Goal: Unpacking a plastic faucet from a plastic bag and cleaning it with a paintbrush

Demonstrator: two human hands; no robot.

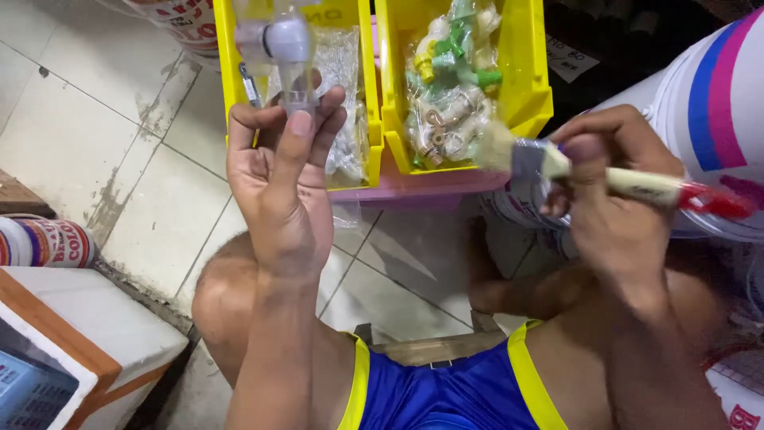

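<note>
My left hand point(278, 171) is raised palm-up and pinches a grey and clear plastic pipe fitting point(280, 48) by its lower end, holding it upright in front of the left yellow bin point(227, 56). My right hand point(609, 187) grips a paintbrush point(605, 177) with a cream and red handle, lying level. Its metal ferrule and pale bristles point(495, 145) point left toward the fitting, about a hand's width from it. Both hands sit above my bare knees and blue shorts.
Two yellow bins stand on a pink tray point(422, 189); the right bin point(529, 72) holds bagged green and brass fittings point(446, 87). A white bucket point(708, 95) with pink and blue stripes is at the right, a can point(48, 243) and a white box point(87, 326) at the left, on tiled floor.
</note>
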